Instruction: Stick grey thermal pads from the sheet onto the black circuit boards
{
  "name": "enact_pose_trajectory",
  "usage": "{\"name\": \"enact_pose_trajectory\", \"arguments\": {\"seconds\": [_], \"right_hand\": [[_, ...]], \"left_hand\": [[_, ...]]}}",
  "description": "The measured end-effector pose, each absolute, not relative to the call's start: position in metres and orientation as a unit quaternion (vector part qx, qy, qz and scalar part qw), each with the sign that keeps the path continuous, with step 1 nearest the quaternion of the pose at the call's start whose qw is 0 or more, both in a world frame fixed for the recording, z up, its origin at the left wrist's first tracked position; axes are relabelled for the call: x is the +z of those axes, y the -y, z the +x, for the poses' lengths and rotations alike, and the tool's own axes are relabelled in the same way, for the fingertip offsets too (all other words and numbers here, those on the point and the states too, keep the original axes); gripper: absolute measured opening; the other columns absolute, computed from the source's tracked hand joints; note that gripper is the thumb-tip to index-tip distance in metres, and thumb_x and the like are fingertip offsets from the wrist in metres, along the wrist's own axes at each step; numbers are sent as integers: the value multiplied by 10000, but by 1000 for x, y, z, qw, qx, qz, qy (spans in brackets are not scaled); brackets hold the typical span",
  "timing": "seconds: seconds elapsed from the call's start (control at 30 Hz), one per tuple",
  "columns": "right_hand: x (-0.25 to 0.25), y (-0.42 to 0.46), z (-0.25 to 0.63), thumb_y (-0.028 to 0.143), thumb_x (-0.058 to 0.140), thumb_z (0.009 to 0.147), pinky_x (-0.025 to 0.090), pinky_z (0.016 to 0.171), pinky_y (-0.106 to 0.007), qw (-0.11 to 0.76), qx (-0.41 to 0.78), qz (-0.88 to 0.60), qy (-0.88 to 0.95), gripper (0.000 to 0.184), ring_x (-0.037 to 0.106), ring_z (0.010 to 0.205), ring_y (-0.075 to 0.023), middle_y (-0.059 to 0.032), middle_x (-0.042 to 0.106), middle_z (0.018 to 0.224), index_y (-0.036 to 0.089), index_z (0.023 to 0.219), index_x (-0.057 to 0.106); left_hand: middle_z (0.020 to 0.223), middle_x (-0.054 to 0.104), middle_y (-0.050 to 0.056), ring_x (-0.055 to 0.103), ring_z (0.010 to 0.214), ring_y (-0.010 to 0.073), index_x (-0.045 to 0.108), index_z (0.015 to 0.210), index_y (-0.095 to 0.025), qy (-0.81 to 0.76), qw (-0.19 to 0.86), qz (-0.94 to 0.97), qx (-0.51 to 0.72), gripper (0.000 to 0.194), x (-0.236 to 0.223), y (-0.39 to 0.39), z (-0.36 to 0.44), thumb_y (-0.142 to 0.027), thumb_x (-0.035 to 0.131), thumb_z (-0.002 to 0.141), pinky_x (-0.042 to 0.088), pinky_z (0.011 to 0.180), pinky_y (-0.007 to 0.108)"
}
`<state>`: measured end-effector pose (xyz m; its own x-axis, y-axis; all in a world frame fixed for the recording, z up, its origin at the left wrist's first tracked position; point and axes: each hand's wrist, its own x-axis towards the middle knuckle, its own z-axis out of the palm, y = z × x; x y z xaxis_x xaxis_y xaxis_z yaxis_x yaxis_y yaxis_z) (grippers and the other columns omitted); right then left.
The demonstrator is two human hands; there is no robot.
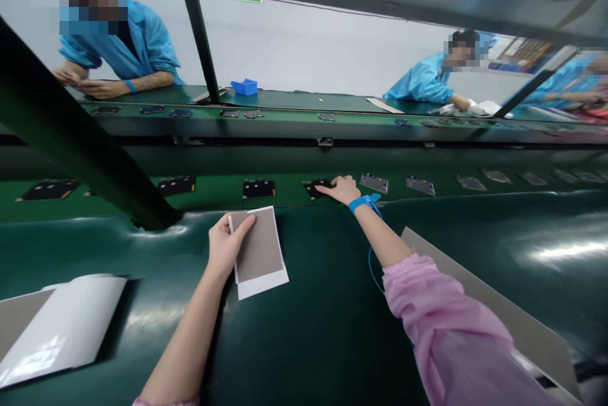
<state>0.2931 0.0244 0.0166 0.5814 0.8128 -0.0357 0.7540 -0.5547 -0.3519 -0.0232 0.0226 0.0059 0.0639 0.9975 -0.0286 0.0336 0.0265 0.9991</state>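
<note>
Between the thumb and fingers of my left hand (227, 242) is a grey sheet with a white border (261, 247), tilted above the green work surface; another white edge shows behind it. Farther forward, my right hand (344, 189) reaches onto the green belt, a blue wrist strap (365, 201) around its wrist. Its thumb and fingers close on the right end of a flat black plate (314, 188) with small pale spots. To the left lies a similar black plate (259, 188), and right of the hand a grey, board-like plate (373, 182).
A dark slanted post (95, 133) crosses the left side. White-and-grey sheets (71, 323) lie curled at left, and a large grey sheet (494, 304) lies under my right forearm. Behind the belt (218, 190), co-workers in blue (142, 38) sit near a blue bin (244, 87).
</note>
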Motion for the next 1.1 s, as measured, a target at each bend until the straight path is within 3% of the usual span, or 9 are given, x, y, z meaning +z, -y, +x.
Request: {"name": "enact_pose_trajectory", "arguments": {"seconds": [0.13,0.27,0.37,0.47,0.67,0.77,0.87,1.0,1.1], "right_hand": [[26,-27,285,505,718,720,490,773,-336,183,92,-872,444,532,609,988,-270,-142,623,1102,163,1103,579],[41,-22,281,339,526,887,460,822,-375,208,30,-879,428,404,567,1085,-277,-137,562,1238,201,1261,456],[40,-25,266,418,560,867,458,817,-387,189,53,-867,458,323,578,1048,-298,-129,599,1164,205,1110,574],[32,-36,238,566,557,841,453,837,-408,168,96,-851,488,418,579,1033,-317,-154,616,1097,175,957,651],[20,-65,184,685,630,722,381,954,-459,175,142,-850,476,636,440,1219,-354,-193,504,1263,150,1065,647],[19,-77,177,601,730,668,385,945,-459,190,163,-859,447,600,449,1213,-345,-178,501,1276,164,1068,632],[23,-82,179,480,741,704,426,901,-412,219,175,-855,437,525,534,1123,-283,-119,580,1182,195,1118,590],[39,-76,178,279,579,847,437,897,-330,269,142,-841,449,409,564,1093,-211,-96,585,1205,190,1236,486],[49,-69,176,197,432,893,398,950,-414,292,106,-830,463,391,490,1208,-272,-157,476,1350,173,1283,434]], "left_hand": [[671,630,10,535,588,123,659,752,-131,-488,521,516,474,373,5,-23,-23,-450,779,602,408,535,212],[683,631,7,538,592,118,659,765,-134,-471,539,510,477,364,3,-23,-23,-441,776,607,413,545,210],[683,631,11,544,597,123,658,753,-135,-469,536,512,481,351,4,-23,-23,-438,767,613,420,547,215],[686,636,23,553,612,136,661,744,-130,-478,521,521,478,348,6,-23,-23,-438,762,618,432,555,226],[730,660,38,567,628,143,672,805,-122,-479,516,524,479,394,6,-23,-23,-456,758,614,436,572,229],[716,659,32,567,617,143,669,798,-123,-489,510,526,473,408,7,-23,-23,-465,761,595,428,566,229],[700,652,16,561,610,134,663,786,-126,-477,519,521,482,387,8,-23,-23,-445,765,594,426,580,229],[697,653,17,570,629,139,657,774,-126,-443,541,513,498,345,7,-21,-24,-412,760,611,433,603,237],[711,668,31,589,653,155,663,758,-130,-439,539,511,506,323,4,-22,-24,-408,758,623,444,614,247]]}}
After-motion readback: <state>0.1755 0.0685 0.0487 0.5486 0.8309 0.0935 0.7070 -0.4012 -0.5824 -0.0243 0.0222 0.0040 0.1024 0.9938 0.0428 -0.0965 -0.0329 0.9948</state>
